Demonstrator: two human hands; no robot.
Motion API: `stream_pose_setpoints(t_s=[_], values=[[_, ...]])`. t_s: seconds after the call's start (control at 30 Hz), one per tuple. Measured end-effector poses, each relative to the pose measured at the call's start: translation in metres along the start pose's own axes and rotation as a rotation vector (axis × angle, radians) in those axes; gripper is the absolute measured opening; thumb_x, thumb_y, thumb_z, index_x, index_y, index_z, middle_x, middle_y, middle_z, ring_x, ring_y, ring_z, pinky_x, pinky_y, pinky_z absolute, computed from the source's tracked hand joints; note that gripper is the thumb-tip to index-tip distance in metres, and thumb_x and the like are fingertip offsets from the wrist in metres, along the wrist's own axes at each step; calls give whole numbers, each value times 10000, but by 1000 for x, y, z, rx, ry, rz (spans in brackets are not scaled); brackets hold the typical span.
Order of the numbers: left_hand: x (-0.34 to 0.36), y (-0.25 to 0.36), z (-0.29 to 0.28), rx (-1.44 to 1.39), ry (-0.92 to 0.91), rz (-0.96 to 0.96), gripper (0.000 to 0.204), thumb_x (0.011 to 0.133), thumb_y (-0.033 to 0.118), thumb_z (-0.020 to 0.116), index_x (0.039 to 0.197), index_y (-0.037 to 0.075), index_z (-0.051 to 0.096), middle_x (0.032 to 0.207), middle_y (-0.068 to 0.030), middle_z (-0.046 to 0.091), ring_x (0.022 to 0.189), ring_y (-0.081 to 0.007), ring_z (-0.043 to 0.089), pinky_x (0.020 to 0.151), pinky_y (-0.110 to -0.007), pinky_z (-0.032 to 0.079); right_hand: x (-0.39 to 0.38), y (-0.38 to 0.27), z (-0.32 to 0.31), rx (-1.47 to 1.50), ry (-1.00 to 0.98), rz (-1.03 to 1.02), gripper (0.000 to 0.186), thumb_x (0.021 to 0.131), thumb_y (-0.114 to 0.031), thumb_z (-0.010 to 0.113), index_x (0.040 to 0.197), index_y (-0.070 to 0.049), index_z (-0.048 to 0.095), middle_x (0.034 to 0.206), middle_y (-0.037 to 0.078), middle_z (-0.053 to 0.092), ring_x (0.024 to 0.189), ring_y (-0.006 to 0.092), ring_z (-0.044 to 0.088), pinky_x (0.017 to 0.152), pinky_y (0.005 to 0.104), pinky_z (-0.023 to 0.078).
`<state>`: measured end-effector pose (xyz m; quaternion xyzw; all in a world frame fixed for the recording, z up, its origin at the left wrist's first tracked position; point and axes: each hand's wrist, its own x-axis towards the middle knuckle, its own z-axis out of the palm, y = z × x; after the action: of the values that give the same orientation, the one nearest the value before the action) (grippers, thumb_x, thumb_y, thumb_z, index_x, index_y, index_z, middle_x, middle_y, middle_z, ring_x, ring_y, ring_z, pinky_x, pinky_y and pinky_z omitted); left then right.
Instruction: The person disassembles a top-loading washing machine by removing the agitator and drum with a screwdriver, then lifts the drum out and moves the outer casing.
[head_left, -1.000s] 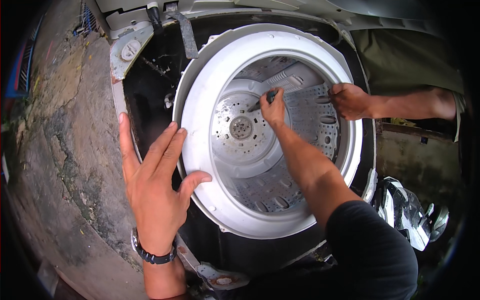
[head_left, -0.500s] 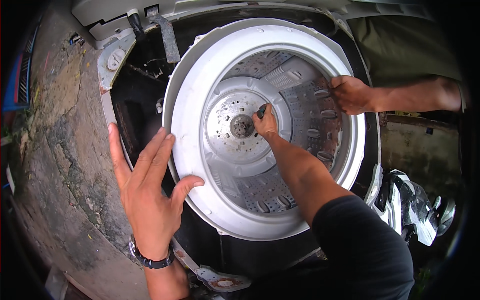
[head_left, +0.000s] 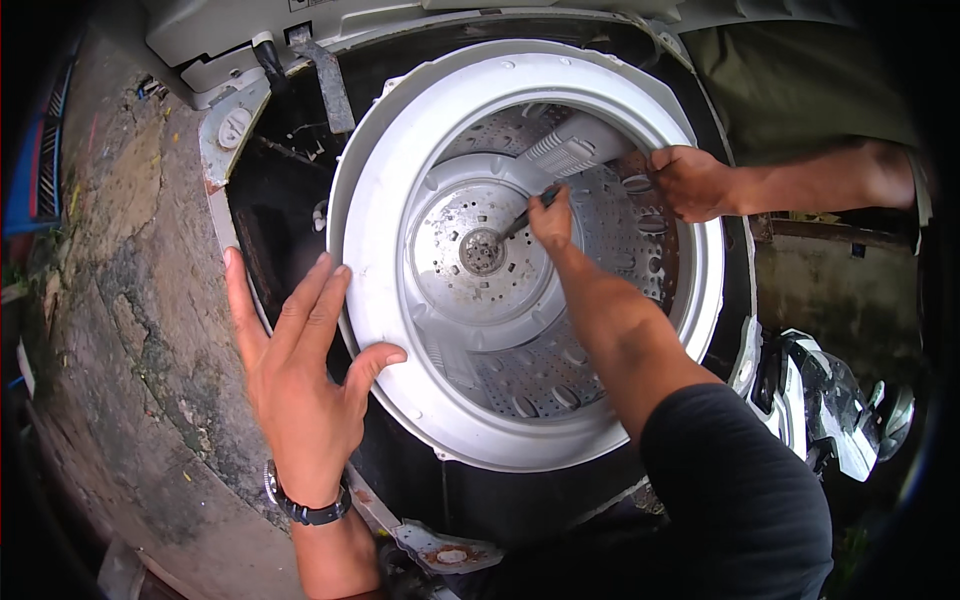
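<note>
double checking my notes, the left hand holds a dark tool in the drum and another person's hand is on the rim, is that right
Not quite: in the head view the right hand, not the left hand, holds the dark tool in the drum; another person's hand is on the rim.

Soft, even light, like overcast daylight, left the white ring (head_left: 376, 270) brightest and nearly washed out in places. Small glints flecked the metal drum floor (head_left: 445, 275), while the cavity (head_left: 285, 195) outside the ring and the dark sleeve (head_left: 740, 480) sank into shadow with little detail. The right hand (head_left: 552, 217) looked slightly soft. Straight edges bowed toward a black, vignetted fisheye rim.
</note>
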<state>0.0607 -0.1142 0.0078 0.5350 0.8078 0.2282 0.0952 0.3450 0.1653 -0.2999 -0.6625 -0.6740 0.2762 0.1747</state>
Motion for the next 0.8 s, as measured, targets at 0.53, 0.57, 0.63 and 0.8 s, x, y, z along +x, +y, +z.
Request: stream_pose_setpoints(t_s=[0.53, 0.57, 0.63, 0.8], values=[[4, 4, -1, -10, 1, 10, 744, 688, 496, 796, 1264, 36, 694, 1354, -117, 652, 1512, -434, 254, 1188, -533, 283, -51, 10, 28, 19, 307, 207, 473, 863, -246, 638, 1206, 12, 438, 1009, 299, 684, 986, 486, 660, 934, 499, 495], [3, 5, -2, -8, -5, 18, 717, 696, 483, 798, 1245, 33, 701, 1340, -111, 656, 1503, -447, 262, 1185, -532, 292, -65, 15, 37, 22, 319, 206, 469, 866, -242, 636, 1210, 9, 438, 1004, 299, 685, 984, 486, 661, 936, 501, 495], [1, 6, -2, -7, -13, 25, 690, 703, 470, 800, 1227, 30, 707, 1326, -105, 660, 1494, -459, 270, 1181, -531, 300, -54, 33, 22, 75, 288, 187, 458, 873, -234, 629, 1227, -10, 442, 1079, 324, 663, 1040, 480, 648, 958, 493, 486], [-1, 2, 1, -16, 33, 4, 683, 709, 461, 796, 1230, 28, 704, 1324, -108, 659, 1493, -460, 274, 1179, -529, 303, 3, 18, -11, -16, 196, 51, 482, 885, -227, 621, 1240, 37, 429, 1063, 343, 665, 1033, 531, 635, 928, 519, 498]])
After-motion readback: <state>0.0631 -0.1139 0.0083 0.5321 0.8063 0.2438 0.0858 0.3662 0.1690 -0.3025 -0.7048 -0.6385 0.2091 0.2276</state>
